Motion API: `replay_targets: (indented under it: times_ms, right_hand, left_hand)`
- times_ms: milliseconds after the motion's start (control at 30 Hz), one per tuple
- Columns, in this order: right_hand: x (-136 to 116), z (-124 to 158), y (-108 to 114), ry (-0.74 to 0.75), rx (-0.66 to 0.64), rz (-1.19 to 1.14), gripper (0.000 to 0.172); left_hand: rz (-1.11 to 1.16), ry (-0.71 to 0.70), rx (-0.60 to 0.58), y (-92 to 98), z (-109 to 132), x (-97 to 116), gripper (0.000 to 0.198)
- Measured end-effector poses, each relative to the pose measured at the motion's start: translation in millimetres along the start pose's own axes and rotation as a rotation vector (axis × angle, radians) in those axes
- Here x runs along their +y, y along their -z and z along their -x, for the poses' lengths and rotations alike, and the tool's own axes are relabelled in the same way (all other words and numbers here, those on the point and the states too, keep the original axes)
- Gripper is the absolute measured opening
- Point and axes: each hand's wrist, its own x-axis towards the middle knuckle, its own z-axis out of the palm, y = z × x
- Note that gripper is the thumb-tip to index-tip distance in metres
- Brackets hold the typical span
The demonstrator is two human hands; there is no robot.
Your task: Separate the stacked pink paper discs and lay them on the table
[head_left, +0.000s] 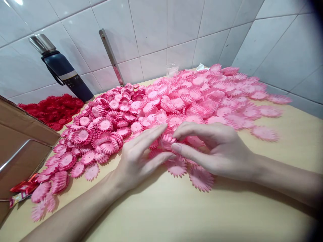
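The right hand (222, 151) pinches a pink petal disc (167, 139), the left hand (137, 155) (half open, grip unclear) curving beside it.

Free room: near tabletop (176, 211), on the wearer's side of left hand (137, 156) and right hand (219, 151); also a strip right of the heap, beyond the right wrist. Low passage ahead of both hands blocked by broad heap of pink flowers (186, 95). Left: cardboard box (22, 131). Behind heap: bottle (66, 72), metal bar (109, 52), then tiled wall (151, 27), closing the back.
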Motion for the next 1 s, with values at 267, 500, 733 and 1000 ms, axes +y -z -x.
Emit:
replay_targets:
  times_ms: [267,500,733,1000]
  right_hand:
    - [-1.4,-0.3,1.6,0.016,0.069,0.061,0.009]
    - [-0.9,1.2,1.6,-0.035,0.015,0.044,0.008]
    - [0.2,-1.2,3.0,0.03,0.019,0.007,0.014]
    - [-4.1,-1.8,2.7,-0.047,0.04,-0.005,0.005]
  left_hand:
    - [0.053,-0.079,0.097,-3.2,-2.5,3.4,0.046]
    - [0.094,-0.079,0.128,-4.0,-4.7,7.9,0.039]
    - [0.141,-0.022,0.14,-2.3,-2.7,7.5,0.04]
    - [0.009,-0.042,0.106,-1.7,-1.1,0.1,0.045]
